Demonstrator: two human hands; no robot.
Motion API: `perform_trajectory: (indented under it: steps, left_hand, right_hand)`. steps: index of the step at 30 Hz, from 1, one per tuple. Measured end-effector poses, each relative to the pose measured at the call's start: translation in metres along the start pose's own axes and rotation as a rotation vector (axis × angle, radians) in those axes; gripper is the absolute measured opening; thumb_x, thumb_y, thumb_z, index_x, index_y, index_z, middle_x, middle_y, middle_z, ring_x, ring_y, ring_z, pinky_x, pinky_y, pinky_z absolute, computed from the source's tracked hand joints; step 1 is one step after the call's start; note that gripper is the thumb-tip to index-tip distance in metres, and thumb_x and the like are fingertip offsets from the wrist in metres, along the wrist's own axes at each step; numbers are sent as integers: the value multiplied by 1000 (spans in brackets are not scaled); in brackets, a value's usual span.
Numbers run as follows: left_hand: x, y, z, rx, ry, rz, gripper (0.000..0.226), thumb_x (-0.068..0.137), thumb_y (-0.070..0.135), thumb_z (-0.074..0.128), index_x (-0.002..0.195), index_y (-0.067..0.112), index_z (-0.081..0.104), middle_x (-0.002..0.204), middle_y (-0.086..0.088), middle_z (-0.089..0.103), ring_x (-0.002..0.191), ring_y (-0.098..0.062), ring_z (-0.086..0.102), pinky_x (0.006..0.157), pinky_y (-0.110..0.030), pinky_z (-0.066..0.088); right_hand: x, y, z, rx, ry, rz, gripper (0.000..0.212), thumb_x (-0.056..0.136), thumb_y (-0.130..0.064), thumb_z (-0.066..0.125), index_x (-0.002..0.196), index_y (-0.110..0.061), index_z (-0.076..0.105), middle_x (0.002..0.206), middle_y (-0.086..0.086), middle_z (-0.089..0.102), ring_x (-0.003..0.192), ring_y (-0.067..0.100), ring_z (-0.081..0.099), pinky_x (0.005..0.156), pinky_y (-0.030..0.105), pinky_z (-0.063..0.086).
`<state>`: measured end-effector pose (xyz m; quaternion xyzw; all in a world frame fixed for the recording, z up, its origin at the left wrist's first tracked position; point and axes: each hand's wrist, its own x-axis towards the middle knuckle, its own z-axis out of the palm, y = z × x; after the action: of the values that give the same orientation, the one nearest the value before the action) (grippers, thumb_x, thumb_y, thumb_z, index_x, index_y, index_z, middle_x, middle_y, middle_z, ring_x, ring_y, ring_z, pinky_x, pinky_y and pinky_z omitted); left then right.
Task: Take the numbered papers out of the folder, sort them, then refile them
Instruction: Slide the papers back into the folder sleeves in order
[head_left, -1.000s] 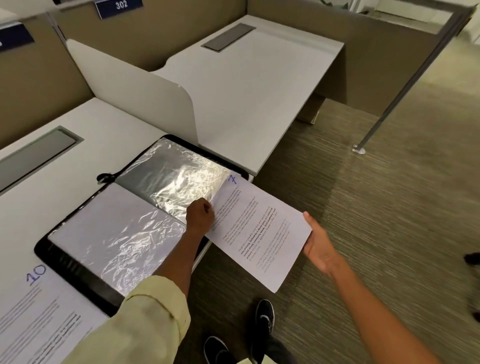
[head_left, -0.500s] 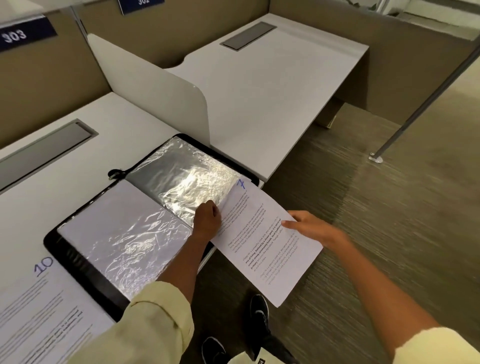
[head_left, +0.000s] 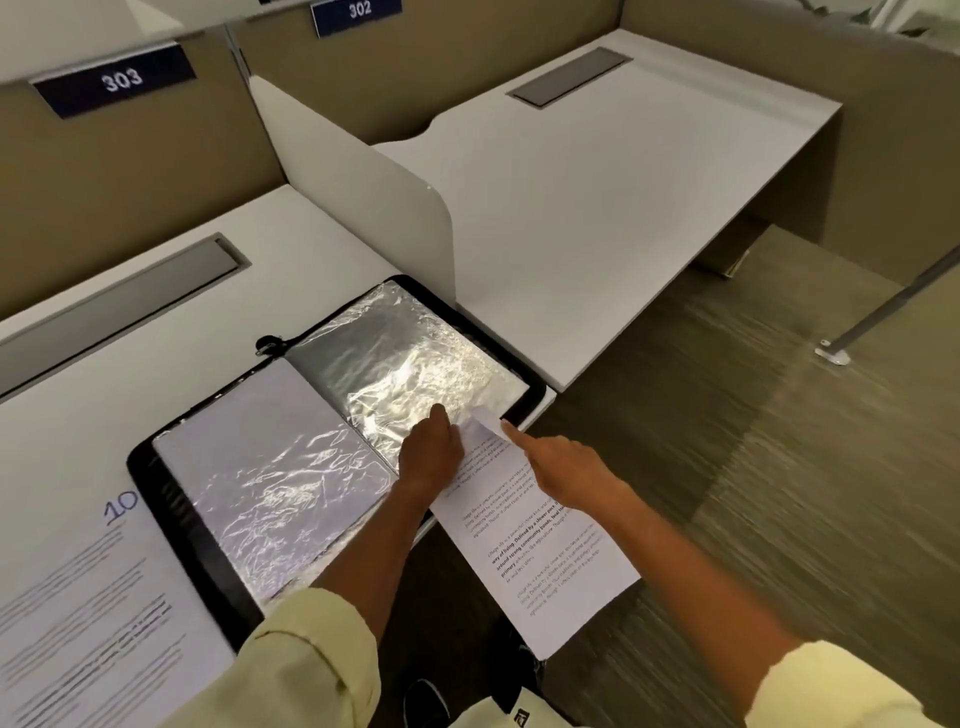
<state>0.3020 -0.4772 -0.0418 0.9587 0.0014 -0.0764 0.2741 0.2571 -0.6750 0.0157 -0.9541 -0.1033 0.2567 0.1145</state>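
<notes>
A black folder (head_left: 171, 514) lies open on the white desk (head_left: 156, 364), its crinkled clear sleeves facing up. The left sleeve (head_left: 270, 467) holds a blank-looking sheet. My left hand (head_left: 431, 457) pinches the near edge of the right sleeve (head_left: 395, 364). A printed paper (head_left: 540, 561) sticks out from that edge and hangs over the desk front; its top corner curls up by the sleeve, and its number is hidden. My right hand (head_left: 566, 467) lies on the paper, index finger straight and pressing near the top corner. A paper marked 10 (head_left: 78, 623) lies on the desk at lower left.
A white divider panel (head_left: 358, 192) stands just behind the folder, with a second white desk (head_left: 623, 197) to its right. Grey cable flaps (head_left: 119, 301) are set into both desks. Carpeted floor and a metal leg (head_left: 883, 301) lie to the right. My shoes show below.
My right hand left the paper's outer edge and moved onto its top end beside the left hand. The paper's top corner has curled at the sleeve edge. The view shifted right.
</notes>
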Motion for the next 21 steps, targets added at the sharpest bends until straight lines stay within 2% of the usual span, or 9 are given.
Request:
perform_trajectory:
  steps: [5,9,11,13,14,16,18,21]
  left_hand:
    - [-10,10,-3,31,136,61,12,101,25,40,91,17,38,78,0,48,67,-18,47,59,-33,35]
    - [-22,13,0,20,222,111,13,101,25,41,92,16,43,82,1,46,69,-16,45,58,-33,38]
    - [-27,12,3,25,240,131,12,101,24,42,93,15,45,86,0,46,72,-17,46,58,-35,43]
    - [-31,11,7,21,246,155,10,100,22,46,94,14,48,87,-2,47,74,-17,46,58,-37,46]
    - [-33,9,9,15,248,157,9,99,21,47,95,13,49,88,-2,47,76,-17,46,58,-37,47]
    - [-35,6,11,-9,243,149,7,97,19,52,99,13,51,92,-3,49,80,-18,47,61,-38,47]
    - [-37,1,13,-28,225,131,13,93,18,58,103,13,52,95,-3,51,84,-19,48,64,-36,45]
    - [-41,-6,17,-26,206,101,19,88,19,63,102,12,53,94,-2,52,84,-19,47,64,-32,38]
  right_hand:
    - [20,6,9,-63,-34,10,82,102,-27,50,157,-37,-10,101,7,64,79,19,64,71,37,56]
    - [34,10,2,-36,-15,54,75,103,-21,44,158,-33,-6,97,8,60,69,17,55,65,35,51]
    - [40,13,-1,38,-21,66,58,104,-19,40,156,-28,16,100,9,61,71,17,55,66,35,50]
    - [43,18,-7,102,8,86,24,106,-18,36,127,-16,47,100,8,62,83,22,62,72,38,53]
    - [45,20,-10,126,13,96,19,107,-19,33,110,-12,51,100,9,62,90,25,63,78,39,53]
    - [49,24,-13,196,16,137,28,108,-25,30,103,-10,53,101,10,61,93,25,61,81,39,51]
    - [53,30,-12,303,20,179,36,108,-37,29,106,-12,54,103,9,61,90,23,59,77,36,48]
    - [56,38,-5,348,22,169,43,105,-49,32,118,-14,53,112,10,62,96,24,61,81,40,52]
